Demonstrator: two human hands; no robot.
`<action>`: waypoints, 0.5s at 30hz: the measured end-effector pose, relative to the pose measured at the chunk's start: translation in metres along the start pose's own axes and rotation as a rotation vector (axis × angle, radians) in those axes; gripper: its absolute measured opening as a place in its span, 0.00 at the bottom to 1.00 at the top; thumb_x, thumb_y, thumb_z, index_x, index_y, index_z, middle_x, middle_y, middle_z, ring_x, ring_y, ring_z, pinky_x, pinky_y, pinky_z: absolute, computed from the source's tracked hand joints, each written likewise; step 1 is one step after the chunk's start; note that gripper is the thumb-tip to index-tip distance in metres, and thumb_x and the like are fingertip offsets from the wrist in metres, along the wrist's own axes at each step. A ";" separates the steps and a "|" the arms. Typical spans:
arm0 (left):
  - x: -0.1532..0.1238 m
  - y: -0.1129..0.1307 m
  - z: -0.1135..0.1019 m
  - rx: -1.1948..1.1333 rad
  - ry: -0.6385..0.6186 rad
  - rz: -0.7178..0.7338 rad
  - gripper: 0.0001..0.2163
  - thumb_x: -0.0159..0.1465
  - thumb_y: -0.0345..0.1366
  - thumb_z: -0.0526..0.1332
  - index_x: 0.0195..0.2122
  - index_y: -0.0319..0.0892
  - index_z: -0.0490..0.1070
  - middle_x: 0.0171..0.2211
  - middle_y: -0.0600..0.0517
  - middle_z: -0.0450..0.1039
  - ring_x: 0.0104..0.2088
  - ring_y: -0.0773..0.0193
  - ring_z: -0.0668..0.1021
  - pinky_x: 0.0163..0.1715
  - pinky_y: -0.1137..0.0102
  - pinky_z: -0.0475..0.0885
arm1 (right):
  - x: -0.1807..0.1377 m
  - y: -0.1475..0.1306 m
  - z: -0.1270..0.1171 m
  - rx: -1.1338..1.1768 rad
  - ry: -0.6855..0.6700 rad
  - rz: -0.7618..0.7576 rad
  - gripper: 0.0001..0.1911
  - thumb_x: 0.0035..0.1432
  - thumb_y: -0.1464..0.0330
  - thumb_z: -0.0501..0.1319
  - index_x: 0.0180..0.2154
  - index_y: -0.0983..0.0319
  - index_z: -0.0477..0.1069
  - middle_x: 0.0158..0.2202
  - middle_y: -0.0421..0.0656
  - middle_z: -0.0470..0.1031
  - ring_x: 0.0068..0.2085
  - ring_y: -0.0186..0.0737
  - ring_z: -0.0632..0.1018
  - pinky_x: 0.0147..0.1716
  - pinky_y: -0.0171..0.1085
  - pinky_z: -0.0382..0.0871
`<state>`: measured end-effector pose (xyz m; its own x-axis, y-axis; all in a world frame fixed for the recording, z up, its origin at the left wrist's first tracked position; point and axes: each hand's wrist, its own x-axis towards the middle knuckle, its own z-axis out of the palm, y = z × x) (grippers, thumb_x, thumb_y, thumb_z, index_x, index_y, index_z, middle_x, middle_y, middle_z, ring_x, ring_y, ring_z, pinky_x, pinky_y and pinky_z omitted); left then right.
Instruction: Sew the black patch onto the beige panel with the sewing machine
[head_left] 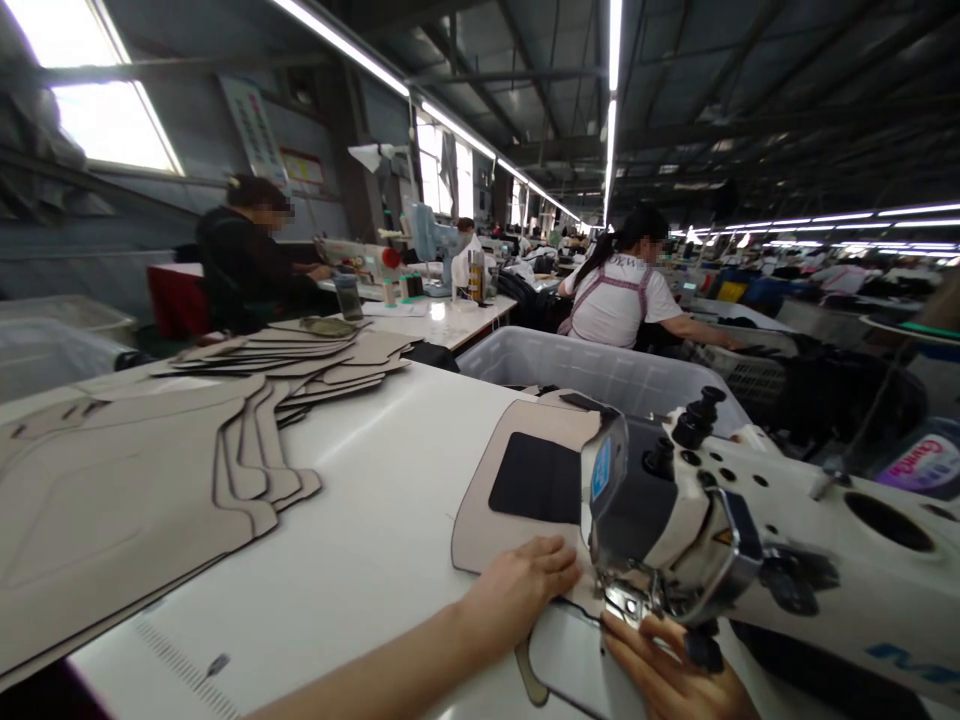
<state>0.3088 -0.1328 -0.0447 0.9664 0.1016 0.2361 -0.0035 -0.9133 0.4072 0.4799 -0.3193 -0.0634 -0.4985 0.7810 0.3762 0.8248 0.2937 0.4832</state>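
The left hand [525, 585] is lying flat, fingers spread, pressing down on a beige mat panel [517, 500] just left of the sewing machine [720, 520], apparently keeping the piece from sliding on the smooth white table [375, 520]. The right hand [664, 670] is resting below the machine head, fingers curled loosely at the panel's near edge beside the presser foot [626, 600]; it is steadying the material rather than gripping anything, though the fingertips are partly hidden. The panel, beige with a black patch [538, 478] and dark trimmed border, is lying across the table with its near corner tucked under the foot, where the stitching happens.

To the left, a fanned stack of matching beige panels [150, 480] is waiting within arm's reach. Behind the machine a grey plastic bin [600, 365] is standing against the table's far edge, seemingly placed to catch finished pieces. Farther back, two other people are sitting at their own sewing stations under long strip lights.
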 end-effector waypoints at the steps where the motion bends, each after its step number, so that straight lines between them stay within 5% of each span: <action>1: 0.001 0.000 0.000 0.021 -0.009 -0.013 0.17 0.64 0.29 0.57 0.54 0.41 0.66 0.55 0.45 0.65 0.58 0.55 0.64 0.58 0.64 0.59 | 0.001 0.000 0.000 0.011 0.018 0.020 0.22 0.57 0.77 0.47 0.51 0.61 0.67 0.54 0.39 0.64 0.44 0.34 0.76 0.39 0.33 0.72; 15: 0.014 -0.010 -0.008 0.009 -0.016 0.030 0.14 0.67 0.29 0.53 0.52 0.44 0.68 0.55 0.48 0.66 0.57 0.58 0.66 0.57 0.65 0.60 | 0.012 -0.001 -0.001 0.124 0.213 0.206 0.21 0.63 0.76 0.43 0.44 0.58 0.71 0.47 0.32 0.72 0.40 0.30 0.76 0.38 0.33 0.68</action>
<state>0.3200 -0.1192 -0.0386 0.9700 0.0680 0.2334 -0.0298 -0.9195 0.3920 0.4731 -0.3104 -0.0585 -0.3513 0.7016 0.6200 0.9339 0.2161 0.2847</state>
